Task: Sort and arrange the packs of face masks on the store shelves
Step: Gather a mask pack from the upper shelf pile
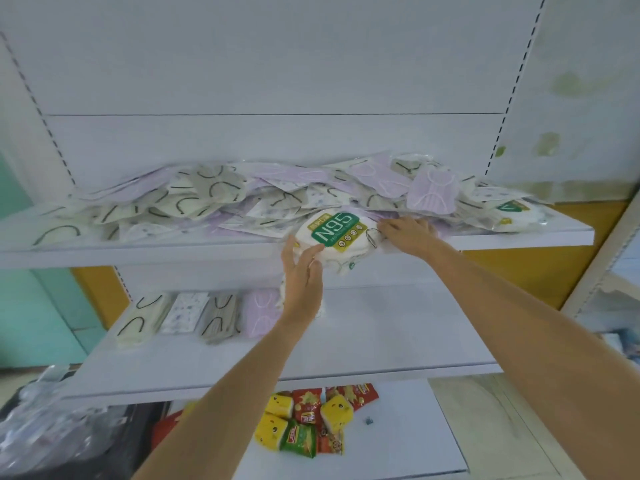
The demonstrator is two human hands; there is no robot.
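the n95 pack (334,230) sits at the front of the top shelf (156,252). our left hand (302,271) cups it, fingers straight; our right hand (410,233) lies flat beside it. we should support underneath before sliding it out.

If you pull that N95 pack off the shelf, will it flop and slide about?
Probably floppy: the N95 pack looks like a soft, bulging plastic bag. It is likely light, being stacked thin masks. Its smooth wrap could slide over the loose packs underneath.
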